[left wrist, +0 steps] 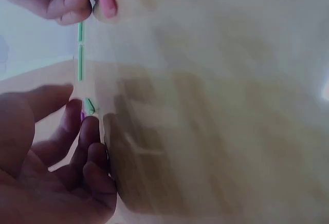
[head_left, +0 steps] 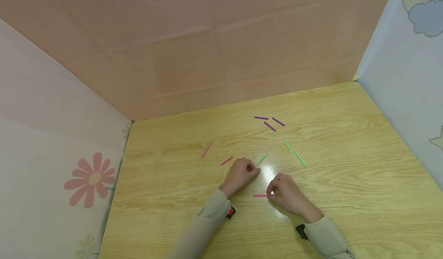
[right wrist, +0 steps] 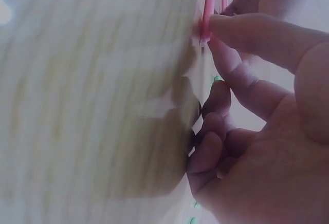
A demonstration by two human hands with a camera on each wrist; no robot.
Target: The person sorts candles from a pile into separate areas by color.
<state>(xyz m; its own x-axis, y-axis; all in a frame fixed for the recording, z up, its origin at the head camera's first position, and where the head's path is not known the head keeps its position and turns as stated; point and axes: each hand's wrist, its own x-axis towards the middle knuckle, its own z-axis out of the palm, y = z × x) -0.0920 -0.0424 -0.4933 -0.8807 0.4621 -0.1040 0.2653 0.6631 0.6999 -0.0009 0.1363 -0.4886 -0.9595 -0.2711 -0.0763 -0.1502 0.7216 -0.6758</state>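
My right hand [head_left: 288, 194] pinches the right end of a pink stick [head_left: 259, 195] between thumb and forefinger, low over the wooden table; its pinched end shows in the right wrist view. Up and to the left, my left hand [head_left: 242, 174] is low over the table with fingers loosely bent. Just beyond its fingertips lies a green stick [head_left: 262, 159]. In the left wrist view that green stick [left wrist: 90, 106] shows through the gap between thumb and forefinger, which appear apart. A yellow stick [head_left: 225, 171] lies partly hidden behind the left wrist.
Two pink sticks [head_left: 226, 161] lie left of the left hand. Two more green sticks [head_left: 300, 159] are farther right, and three purple sticks [head_left: 270, 126] lie toward the back. A tan panel [head_left: 214, 59] and pale side walls [head_left: 52, 136] enclose the table [head_left: 155, 213].
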